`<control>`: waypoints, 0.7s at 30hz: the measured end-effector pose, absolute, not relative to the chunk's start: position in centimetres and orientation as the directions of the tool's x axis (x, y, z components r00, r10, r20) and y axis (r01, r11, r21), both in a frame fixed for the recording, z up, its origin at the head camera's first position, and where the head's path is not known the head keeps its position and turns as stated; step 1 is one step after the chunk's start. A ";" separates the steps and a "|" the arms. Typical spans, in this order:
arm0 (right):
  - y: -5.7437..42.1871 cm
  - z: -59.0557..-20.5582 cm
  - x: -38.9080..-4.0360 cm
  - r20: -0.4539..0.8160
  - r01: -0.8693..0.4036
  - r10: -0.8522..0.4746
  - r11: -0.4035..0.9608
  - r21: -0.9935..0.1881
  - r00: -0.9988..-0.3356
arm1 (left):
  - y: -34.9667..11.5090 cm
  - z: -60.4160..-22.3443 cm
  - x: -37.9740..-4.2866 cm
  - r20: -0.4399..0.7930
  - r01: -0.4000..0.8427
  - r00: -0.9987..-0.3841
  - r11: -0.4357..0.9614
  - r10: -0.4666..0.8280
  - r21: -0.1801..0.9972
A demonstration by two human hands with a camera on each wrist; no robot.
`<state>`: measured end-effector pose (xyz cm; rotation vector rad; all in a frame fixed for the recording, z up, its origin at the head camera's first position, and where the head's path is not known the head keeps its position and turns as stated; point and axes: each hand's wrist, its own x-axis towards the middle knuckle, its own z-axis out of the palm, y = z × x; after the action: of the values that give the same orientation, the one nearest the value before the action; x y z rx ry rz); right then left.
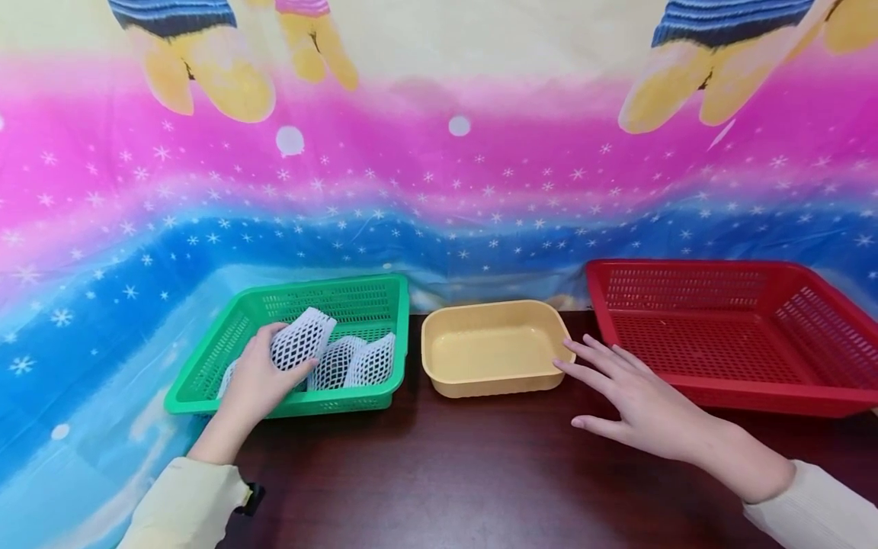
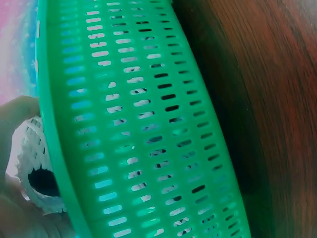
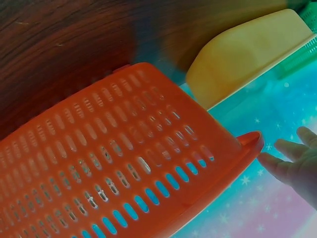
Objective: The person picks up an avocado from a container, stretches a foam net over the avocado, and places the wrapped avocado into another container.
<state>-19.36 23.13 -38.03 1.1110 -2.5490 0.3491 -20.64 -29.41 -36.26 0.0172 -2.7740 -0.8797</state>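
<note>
My left hand point(image 1: 259, 375) grips a white foam net sleeve point(image 1: 302, 339) with something dark showing through its mesh, over the green basket point(image 1: 284, 408). More such netted pieces point(image 1: 372, 361) lie in that basket. In the left wrist view, the held sleeve point(image 2: 33, 148) shows a dark round end beside the rim, and part of the hand point(image 2: 17, 210) is visible. Fingers spread, my right hand point(image 1: 645, 404) holds nothing; its fingertips overlap the right rim of the yellow tub point(image 1: 497, 377), and contact is unclear. The right wrist view catches several of its fingers point(image 3: 292, 151).
A red basket point(image 1: 761, 393) stands on the right, its perforated side point(image 3: 99, 144) filling much of the right wrist view. The dark wooden table point(image 1: 446, 473) runs along the front. Behind everything hangs a printed pink and blue cloth point(image 1: 439, 191).
</note>
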 end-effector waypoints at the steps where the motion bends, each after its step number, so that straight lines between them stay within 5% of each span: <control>1: 23.2 -38.1 -19.4 0.398 -0.740 -0.657 0.667 -0.089 -0.640 | -29.5 -36.3 -20.8 0.210 0.048 -0.974 0.825 -0.087 0.563; 21: 23.6 -38.4 -19.1 0.361 -0.703 -0.626 0.699 -0.133 -0.691 | -30.0 -37.1 -21.9 0.012 -0.075 -0.996 0.881 -0.092 0.468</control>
<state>-19.07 23.64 -38.45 1.0516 -2.6210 0.3782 -21.91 -29.95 -37.10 0.1340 -3.0134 -0.7475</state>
